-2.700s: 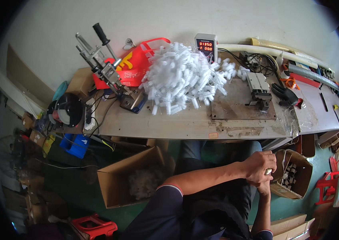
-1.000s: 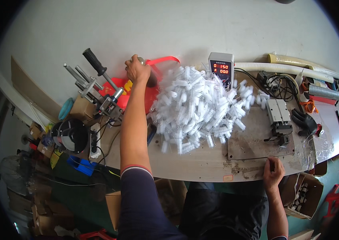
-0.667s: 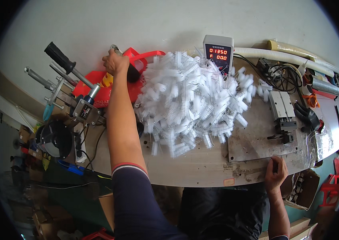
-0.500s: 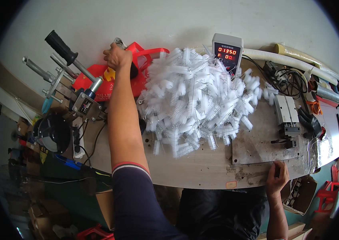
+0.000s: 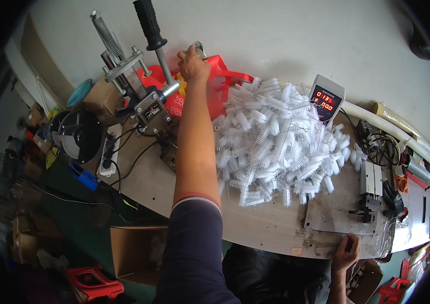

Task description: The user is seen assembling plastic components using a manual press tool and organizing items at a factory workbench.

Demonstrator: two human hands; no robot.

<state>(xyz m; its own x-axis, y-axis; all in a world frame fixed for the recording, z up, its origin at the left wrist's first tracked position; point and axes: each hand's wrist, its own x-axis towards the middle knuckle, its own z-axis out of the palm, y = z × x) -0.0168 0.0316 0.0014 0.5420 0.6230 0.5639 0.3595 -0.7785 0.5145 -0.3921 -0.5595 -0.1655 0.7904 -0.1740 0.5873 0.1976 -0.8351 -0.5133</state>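
Observation:
My left hand [image 5: 193, 66] reaches far forward over the table, beside a red bag [image 5: 218, 88]. Its fingers are closed around a greyish, shiny rounded object [image 5: 198, 49] near the wall; the hand hides most of it, so I cannot tell its kind. To the right of my left arm lies a large heap of white-bristled brushes with twisted wire stems [image 5: 281, 142]. My right hand [image 5: 347, 253] rests at the table's front edge, fingers loosely curled, with nothing seen in them.
A lever press with a black handle [image 5: 149, 25] stands left of my arm. Behind the heap is a counter box with red digits [image 5: 328, 99]. A metal clamp fixture [image 5: 371, 182] sits on a steel plate [image 5: 321, 213] at right. An open cardboard box [image 5: 139, 253] stands below the table.
The view has turned left and tilted, so the table's things appear farther right. My left hand keeps its hold on the greyish object; my right hand stays curled at the table edge.

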